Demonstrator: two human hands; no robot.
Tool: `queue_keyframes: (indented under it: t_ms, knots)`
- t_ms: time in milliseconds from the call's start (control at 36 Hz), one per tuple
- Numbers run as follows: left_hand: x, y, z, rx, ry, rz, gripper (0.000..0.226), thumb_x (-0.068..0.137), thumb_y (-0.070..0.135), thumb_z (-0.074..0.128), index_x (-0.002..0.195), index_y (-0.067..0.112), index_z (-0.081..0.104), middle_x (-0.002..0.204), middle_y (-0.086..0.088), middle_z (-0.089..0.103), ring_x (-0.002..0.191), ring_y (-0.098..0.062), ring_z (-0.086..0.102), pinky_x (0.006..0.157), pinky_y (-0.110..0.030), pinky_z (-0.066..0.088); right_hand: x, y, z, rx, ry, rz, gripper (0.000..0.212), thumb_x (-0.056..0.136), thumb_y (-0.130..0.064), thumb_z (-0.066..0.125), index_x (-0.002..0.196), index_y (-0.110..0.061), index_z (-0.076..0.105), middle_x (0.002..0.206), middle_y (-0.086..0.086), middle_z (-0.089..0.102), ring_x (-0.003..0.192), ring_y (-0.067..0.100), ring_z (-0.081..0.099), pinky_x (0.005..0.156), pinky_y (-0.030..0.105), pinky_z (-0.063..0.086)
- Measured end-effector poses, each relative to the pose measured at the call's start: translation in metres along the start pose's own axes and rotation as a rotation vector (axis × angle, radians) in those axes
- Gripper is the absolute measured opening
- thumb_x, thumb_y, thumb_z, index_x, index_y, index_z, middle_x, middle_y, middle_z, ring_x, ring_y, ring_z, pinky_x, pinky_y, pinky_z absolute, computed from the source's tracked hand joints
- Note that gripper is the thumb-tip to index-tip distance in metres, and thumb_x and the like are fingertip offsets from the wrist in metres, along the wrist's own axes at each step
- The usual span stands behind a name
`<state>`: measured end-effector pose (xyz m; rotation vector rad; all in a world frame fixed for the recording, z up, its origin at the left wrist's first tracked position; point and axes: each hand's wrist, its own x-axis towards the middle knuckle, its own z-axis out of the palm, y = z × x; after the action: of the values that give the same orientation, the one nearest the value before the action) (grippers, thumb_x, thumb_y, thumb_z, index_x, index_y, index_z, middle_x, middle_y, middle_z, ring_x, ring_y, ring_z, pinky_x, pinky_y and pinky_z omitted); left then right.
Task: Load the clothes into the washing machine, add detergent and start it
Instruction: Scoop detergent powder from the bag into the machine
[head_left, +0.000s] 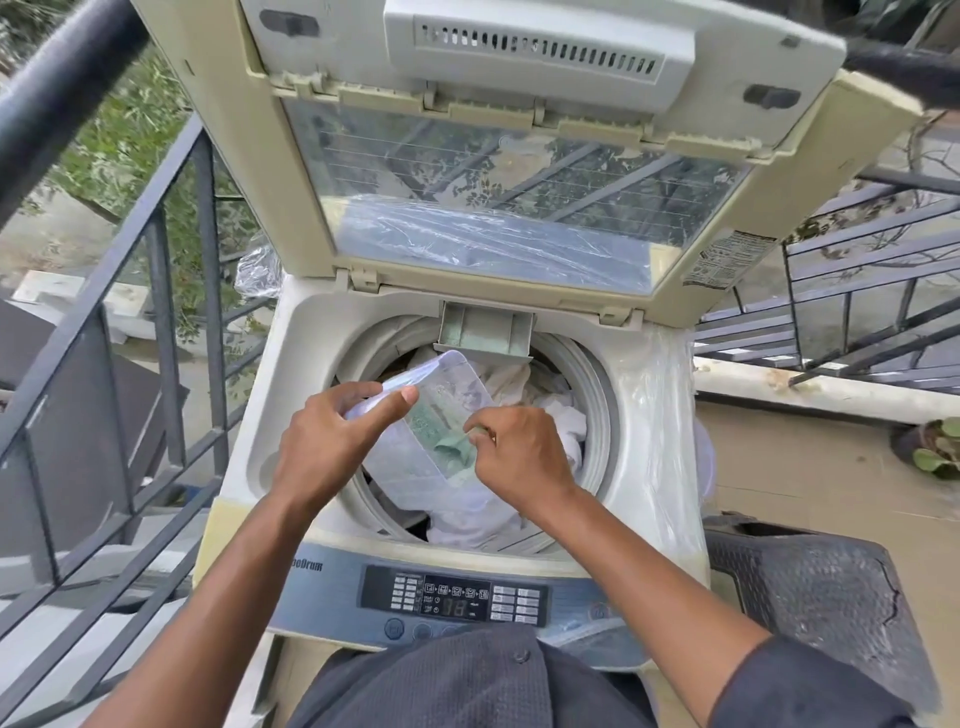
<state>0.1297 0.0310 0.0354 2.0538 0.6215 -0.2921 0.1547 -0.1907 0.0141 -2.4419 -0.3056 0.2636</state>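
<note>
Outdoors on a railed landing, a person stands at a top-loading washing machine (260, 415) whose control panel (452, 597) sits nearest, its display lit. Above the open tub, the left hand (332, 441) pinches the upper edge of a clear plastic detergent pouch (447, 410) between thumb and fingers, while the right hand (519, 457) has its fingers curled inside the pouch, gripping a green scoop (457, 447). Below them, white and cream clothes (550, 410) fill the drum. Beyond, a detergent drawer (483, 332) stands pulled out at the tub's back rim, green powder residue in it. Farther back, the hinged lid (519, 218) stands raised. Black metal railings (156, 291) flank the machine; a dark plastic chair (810, 587) sits at right.
</note>
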Motion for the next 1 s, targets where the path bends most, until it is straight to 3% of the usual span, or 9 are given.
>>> queue_keyframes:
  t_ms: [56,167,361,444,556,694,861,1000]
  knots:
    - [0.001,-0.001,0.000,-0.013,0.003,-0.001,0.084,0.057,0.103,0.063,0.115,0.043,0.077,0.114,0.013,0.078,0.111,-0.013,0.072,0.100,-0.052,0.059,-0.001,0.001,-0.002,0.025,0.025,0.071,0.016,0.091,-0.014,0.069,0.098,-0.017,0.083,0.090,0.001,0.081,0.084,0.021,0.076,0.081,0.033,0.061]
    - [0.003,-0.002,0.001,-0.042,0.016,-0.008,0.084,0.058,0.102,0.065,0.116,0.042,0.077,0.114,0.012,0.079,0.111,-0.013,0.072,0.099,-0.052,0.059,-0.002,0.007,-0.006,0.075,0.127,0.140,0.012,0.088,-0.011,0.071,0.089,-0.015,0.082,0.076,-0.002,0.078,0.070,0.018,0.072,0.070,0.035,0.060]
    - [0.013,-0.005,0.005,-0.071,0.028,-0.034,0.083,0.058,0.101,0.067,0.114,0.040,0.078,0.112,0.008,0.080,0.112,-0.017,0.073,0.103,-0.053,0.058,-0.003,0.013,-0.013,0.221,0.275,0.279,0.014,0.087,-0.012,0.077,0.095,-0.021,0.085,0.078,-0.007,0.079,0.071,0.009,0.072,0.072,0.029,0.059]
    - [0.016,-0.005,0.007,-0.106,0.037,-0.057,0.084,0.057,0.101,0.066,0.114,0.041,0.078,0.114,0.009,0.079,0.112,-0.017,0.072,0.101,-0.055,0.058,0.000,0.013,-0.017,0.379,0.301,0.418,0.013,0.088,-0.013,0.077,0.091,-0.024,0.084,0.076,-0.010,0.078,0.068,0.001,0.072,0.067,0.027,0.060]
    - [0.019,-0.006,0.007,-0.149,0.046,-0.077,0.084,0.057,0.102,0.066,0.114,0.041,0.078,0.115,0.011,0.079,0.114,-0.018,0.071,0.101,-0.056,0.058,0.007,0.012,-0.024,0.664,0.330,0.555,0.020,0.088,-0.006,0.075,0.082,-0.025,0.081,0.068,0.000,0.077,0.056,0.009,0.068,0.057,0.030,0.052]
    - [0.024,-0.011,0.009,-0.202,0.046,-0.099,0.077,0.058,0.099,0.069,0.109,0.042,0.079,0.111,0.008,0.080,0.110,-0.021,0.074,0.099,-0.055,0.059,0.021,0.006,-0.038,0.828,0.329,0.558,0.015,0.088,-0.001,0.073,0.089,-0.014,0.082,0.067,0.010,0.075,0.056,0.015,0.064,0.054,0.029,0.049]
    - [0.027,-0.016,0.011,-0.246,0.042,-0.116,0.076,0.059,0.097,0.072,0.108,0.039,0.079,0.108,0.007,0.081,0.109,-0.020,0.075,0.099,-0.055,0.059,0.045,0.007,-0.045,0.930,0.377,0.586,0.010,0.090,-0.002,0.075,0.094,-0.009,0.080,0.068,0.009,0.074,0.059,0.019,0.064,0.054,0.029,0.051]
    - [0.028,-0.020,0.010,-0.234,0.015,-0.110,0.077,0.061,0.097,0.070,0.106,0.036,0.080,0.107,0.005,0.081,0.109,-0.021,0.075,0.099,-0.056,0.059,0.068,0.008,-0.042,0.915,0.433,0.607,0.009,0.090,-0.001,0.076,0.097,-0.006,0.080,0.069,0.005,0.076,0.056,0.012,0.067,0.056,0.025,0.054]
